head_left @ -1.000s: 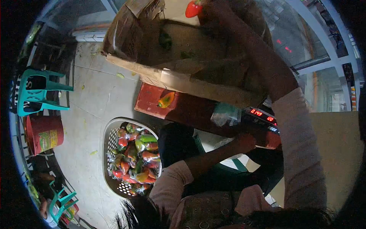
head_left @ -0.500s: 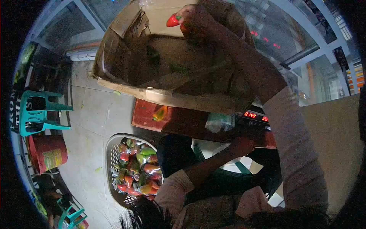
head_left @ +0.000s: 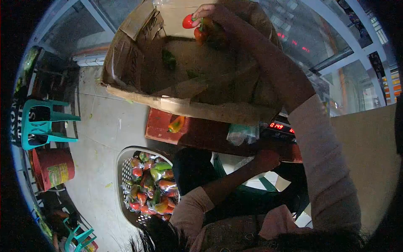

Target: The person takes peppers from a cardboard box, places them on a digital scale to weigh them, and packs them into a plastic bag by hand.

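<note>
Inside the far part of a large cardboard box (head_left: 172,103), my right hand (head_left: 208,14) is closed on a red bell pepper (head_left: 188,21), pinching it near the green stem. An orange-red pepper (head_left: 200,36) shows just below that hand; whether it is held too I cannot tell. A dark green pepper (head_left: 168,60) lies deeper in the box. My left hand (head_left: 267,161) is closed at the near edge of a red bench (head_left: 201,133), below a scale with red digits (head_left: 276,126). What its fingers hold, if anything, is hidden.
An orange-yellow pepper (head_left: 176,124) and clear plastic bags (head_left: 243,134) lie on the bench. A pale basket (head_left: 121,168) of plastic-wrapped peppers stands on the floor at left. Further left are a teal stool (head_left: 50,122) and a red bucket (head_left: 54,168). Glass panels (head_left: 310,33) rise behind.
My right hand has shifted slightly left with the red bell pepper, which has turned. The orange-red pepper below it now shows more clearly. My left hand stays nearly in place.
</note>
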Demonstrator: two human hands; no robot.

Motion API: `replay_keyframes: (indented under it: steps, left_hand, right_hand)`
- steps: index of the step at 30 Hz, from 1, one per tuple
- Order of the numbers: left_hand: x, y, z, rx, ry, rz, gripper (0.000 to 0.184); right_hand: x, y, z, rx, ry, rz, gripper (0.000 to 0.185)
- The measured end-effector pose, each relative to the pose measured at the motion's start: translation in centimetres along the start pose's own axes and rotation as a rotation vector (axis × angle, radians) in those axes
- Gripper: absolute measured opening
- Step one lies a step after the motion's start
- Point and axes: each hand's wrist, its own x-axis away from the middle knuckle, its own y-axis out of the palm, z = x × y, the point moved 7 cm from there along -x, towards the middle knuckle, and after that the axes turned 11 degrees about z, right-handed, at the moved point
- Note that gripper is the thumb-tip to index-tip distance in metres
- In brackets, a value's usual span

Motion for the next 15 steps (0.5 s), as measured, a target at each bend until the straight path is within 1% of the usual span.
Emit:
replay_keyframes:
  steps: [2,4,6,7,9,12,15]
  left_hand:
    - [0.0,0.1,-0.1,0.039,0.001,0.034,0.024]
    - [-0.1,0.3,-0.4,0.097,0.003,0.082,0.024]
    - [-0.2,0.1,-0.4,0.176,0.002,0.142,0.025]
    - [-0.2,0.5,-0.4,0.126,0.004,0.098,0.024]
    - [0.0,0.8,-0.3,0.025,0.014,0.007,0.023]
    - [0.3,0.7,-0.3,0.104,-0.032,-0.056,0.024]
    - [1.1,-0.2,-0.1,0.470,-0.220,-0.110,0.024]
  right_hand:
    - [-0.8,0.3,-2.0,0.150,-0.143,-0.131,0.029]
    - [-1.2,0.0,-2.5,0.116,0.072,-0.139,0.031]
    - [-1.8,-0.3,-4.4,0.182,0.211,-0.101,0.027]
    - [-2.3,-0.5,-5.1,0.200,0.283,-0.075,0.026]
    - [-3.1,-1.3,-5.7,0.165,0.400,0.007,0.023]
    - [-5.1,-3.3,-6.9,0.028,0.595,0.189,0.019]
    - [-7.1,-6.8,-10.0,-0.162,0.733,0.447,0.016]
